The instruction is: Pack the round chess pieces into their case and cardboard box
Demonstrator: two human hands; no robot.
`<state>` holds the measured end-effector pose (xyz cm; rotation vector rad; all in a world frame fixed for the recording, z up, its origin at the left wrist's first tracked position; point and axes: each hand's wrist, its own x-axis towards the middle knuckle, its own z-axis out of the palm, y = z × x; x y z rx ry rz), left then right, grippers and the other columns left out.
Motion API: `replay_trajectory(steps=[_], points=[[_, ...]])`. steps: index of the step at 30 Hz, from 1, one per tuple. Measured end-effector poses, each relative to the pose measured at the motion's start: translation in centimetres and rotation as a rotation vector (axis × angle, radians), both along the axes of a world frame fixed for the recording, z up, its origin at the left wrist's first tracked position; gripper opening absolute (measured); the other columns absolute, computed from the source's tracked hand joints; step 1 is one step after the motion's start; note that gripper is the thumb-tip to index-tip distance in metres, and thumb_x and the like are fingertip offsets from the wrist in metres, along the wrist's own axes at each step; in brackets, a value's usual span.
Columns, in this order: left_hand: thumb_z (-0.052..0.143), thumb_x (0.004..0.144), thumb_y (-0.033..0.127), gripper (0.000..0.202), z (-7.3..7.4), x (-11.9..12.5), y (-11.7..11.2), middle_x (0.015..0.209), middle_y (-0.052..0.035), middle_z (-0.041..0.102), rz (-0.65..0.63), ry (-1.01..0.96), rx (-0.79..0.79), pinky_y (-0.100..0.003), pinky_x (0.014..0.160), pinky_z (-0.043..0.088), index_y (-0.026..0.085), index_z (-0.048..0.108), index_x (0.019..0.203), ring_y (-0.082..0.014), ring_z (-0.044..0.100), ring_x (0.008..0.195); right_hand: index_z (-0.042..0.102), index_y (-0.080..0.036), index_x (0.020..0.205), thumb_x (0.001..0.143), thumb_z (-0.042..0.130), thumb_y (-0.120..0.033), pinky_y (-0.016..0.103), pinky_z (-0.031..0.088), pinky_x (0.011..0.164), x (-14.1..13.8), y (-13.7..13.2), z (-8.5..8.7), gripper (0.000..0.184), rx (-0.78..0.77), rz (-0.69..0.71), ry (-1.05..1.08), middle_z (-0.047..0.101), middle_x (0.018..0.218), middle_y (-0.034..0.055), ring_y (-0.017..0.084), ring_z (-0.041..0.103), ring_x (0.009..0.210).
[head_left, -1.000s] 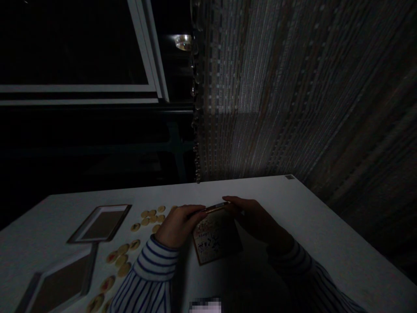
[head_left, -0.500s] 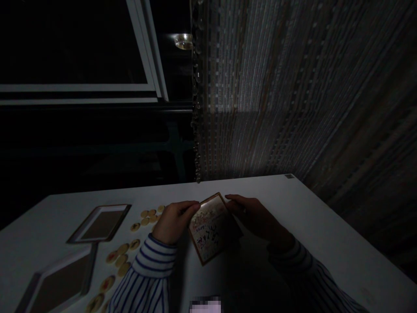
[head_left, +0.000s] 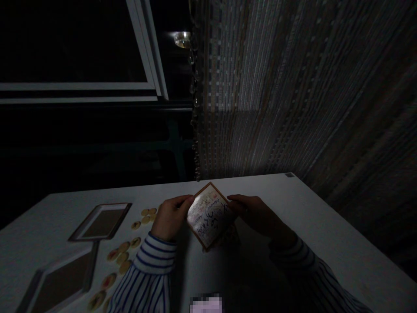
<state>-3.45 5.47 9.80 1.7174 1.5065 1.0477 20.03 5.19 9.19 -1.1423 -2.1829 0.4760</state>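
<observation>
Between my two hands is a tilted square panel (head_left: pixel 208 213) with a brown rim and a shiny pale face printed with dark brush-style characters and small lettering. My left hand (head_left: pixel 170 217) pinches its left edge, thumb on top. On the other side, the fingers of my right hand (head_left: pixel 252 213) close on the right edge, partly lost in shadow. Just below the panel's lower right edge, a dim mottled surface (head_left: pixel 230 237) shows; what it is cannot be made out. Several round Chinese chess pieces (head_left: pixel 123 257), some with marked faces, lie left of my left forearm.
Two shallow framed trays (head_left: pixel 103 222), (head_left: pixel 63 278) lie at the left of the white table (head_left: pixel 276 191). A string curtain (head_left: pixel 254 95) hangs behind the table's far edge. A small dark label (head_left: pixel 289 175) sits at the far right corner. The room is dim.
Both hands have lifted or pushed the panel slightly away and tilted it, so its print catches more light. The mottled surface beneath it has come into view. The pieces and trays stay put.
</observation>
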Motion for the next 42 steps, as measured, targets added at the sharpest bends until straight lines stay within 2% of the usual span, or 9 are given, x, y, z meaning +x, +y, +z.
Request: replay_trajectory(steps=[8,12,17,22,26,33,42], points=[[0.045,0.076,0.041,0.037,-0.8,-0.2,0.4,0.084,-0.0032,0.069,-0.101,-0.013,-0.009,-0.028,0.073,0.047,0.016,0.065,0.094,-0.0195,0.061,0.082,0.061,-0.021,0.093,0.086,0.036,-0.036,0.024,0.045,0.063,-0.1,0.1,-0.1,0.030,-0.001,0.018,0.021,0.066,0.084,0.0027,0.014,0.060,0.073],[0.044,0.078,0.040,0.036,-1.4,-0.6,0.6,0.089,-0.0035,0.068,-0.181,0.023,-0.013,-0.027,0.074,0.046,0.017,0.063,0.098,-0.0184,0.061,0.082,0.061,-0.021,0.091,0.086,0.037,-0.034,0.024,0.044,0.063,-0.1,0.2,0.1,0.028,0.012,0.008,0.007,0.065,0.083,0.0023,0.014,0.059,0.073],[0.043,0.078,0.041,0.038,-2.0,-1.0,0.7,0.092,-0.0038,0.066,-0.242,0.064,-0.032,-0.028,0.077,0.046,0.018,0.060,0.103,-0.0181,0.060,0.085,0.061,-0.021,0.095,0.085,0.040,-0.030,0.026,0.044,0.064,0.0,0.2,0.1,0.025,0.050,0.042,-0.031,0.065,0.084,0.0032,0.014,0.059,0.074],[0.046,0.076,0.044,0.043,-2.1,-0.9,0.8,0.100,-0.0076,0.063,-0.177,0.066,-0.018,-0.032,0.082,0.045,0.015,0.058,0.104,-0.0200,0.058,0.092,0.059,-0.021,0.101,0.083,0.044,-0.022,0.027,0.044,0.070,0.3,0.1,0.0,0.024,0.063,0.080,-0.061,0.065,0.088,0.0036,0.015,0.058,0.079],[0.052,0.072,0.044,0.046,-1.6,-0.4,0.5,0.097,-0.0083,0.064,-0.124,-0.008,-0.017,-0.032,0.080,0.046,0.014,0.057,0.106,-0.0200,0.059,0.089,0.058,-0.021,0.102,0.082,0.046,-0.020,0.028,0.044,0.073,0.3,-0.1,-0.1,0.024,0.082,0.083,-0.080,0.065,0.090,0.0042,0.015,0.058,0.081],[0.053,0.072,0.042,0.046,-1.2,0.8,-0.1,0.093,-0.0048,0.064,-0.136,-0.030,0.032,-0.030,0.073,0.048,0.018,0.054,0.111,-0.0172,0.060,0.079,0.059,-0.022,0.102,0.079,0.050,-0.019,0.029,0.045,0.073,0.4,0.0,-0.6,0.025,0.121,0.096,-0.055,0.064,0.091,0.0039,0.015,0.057,0.082],[0.052,0.075,0.041,0.035,-1.1,0.6,-0.1,0.099,-0.0026,0.065,-0.171,0.015,0.059,-0.028,0.080,0.046,0.021,0.060,0.103,-0.0175,0.057,0.091,0.059,-0.024,0.102,0.080,0.049,-0.021,0.030,0.045,0.072,0.4,-0.2,-0.5,0.024,0.122,0.087,-0.061,0.064,0.090,0.0032,0.015,0.057,0.082]])
